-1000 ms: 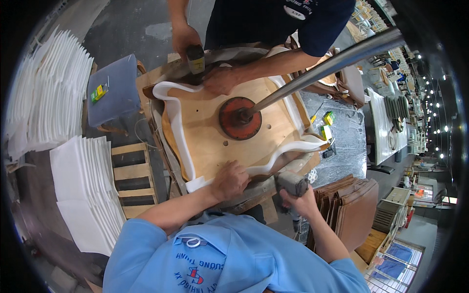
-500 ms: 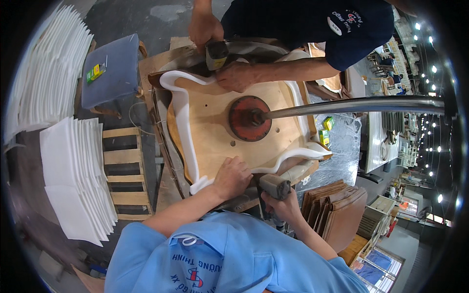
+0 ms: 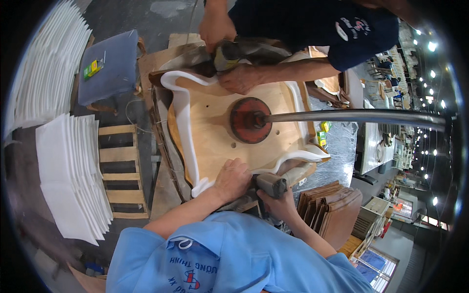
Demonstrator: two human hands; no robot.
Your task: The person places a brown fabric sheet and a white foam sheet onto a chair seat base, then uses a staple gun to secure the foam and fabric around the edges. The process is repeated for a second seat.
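Note:
A pale wooden seat panel (image 3: 210, 127) lies underside up, edged with white foam (image 3: 181, 112) and a brown cover (image 3: 175, 128). My left hand (image 3: 232, 181) is closed at the panel's near edge, its fingers bent over the cover there and mostly hiding it. Just right of it, my right hand (image 3: 281, 205) grips a grey staple gun (image 3: 271, 184) by the handle, its nose at the same edge. A round red-and-black pad (image 3: 250, 120) on a metal rod sits on the middle of the panel.
Across the panel, a co-worker's hand (image 3: 218, 27) holds another staple gun (image 3: 226, 56); their other hand (image 3: 244, 78) rests on the far edge. White foam sheets (image 3: 73, 176) are stacked left, beside a wooden pallet (image 3: 119, 176). Brown covers (image 3: 337, 215) are piled at right.
The co-worker's staple gun and upper hand have shifted right, and the gun has tilted. My hands stay at the near edge with only slight movement. The view has shifted a little.

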